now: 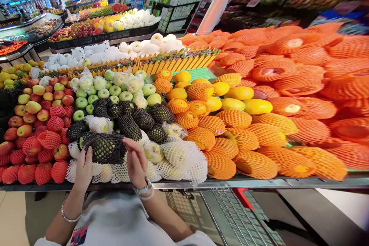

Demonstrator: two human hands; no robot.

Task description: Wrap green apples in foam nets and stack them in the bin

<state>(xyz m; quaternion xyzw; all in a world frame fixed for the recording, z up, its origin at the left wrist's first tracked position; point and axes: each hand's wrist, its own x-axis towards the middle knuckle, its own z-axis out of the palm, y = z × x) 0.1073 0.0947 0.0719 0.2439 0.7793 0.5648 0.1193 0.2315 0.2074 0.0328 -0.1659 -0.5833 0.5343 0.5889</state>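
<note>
A yellow-green fruit in a black foam net (105,148) is held level over the front of the display. My left hand (83,167) grips its left end, thumb on the near side; the other fingers are mostly hidden. At its right end, my right hand (136,161) has its fingers stretched out, with the fingertips at the edge of the net. Beneath and around lie pale fruits in white foam nets (103,173). More black-netted fruits (144,118) are heaped just behind.
Red-netted apples (43,171) lie left, green apples (115,90) behind, orange-netted fruits (253,161) right. A yellow picket divider (178,62) crosses the display. The metal front edge (259,183) runs before me, with a shopping cart (242,215) below right. A plastic bag roll (215,12) stands behind.
</note>
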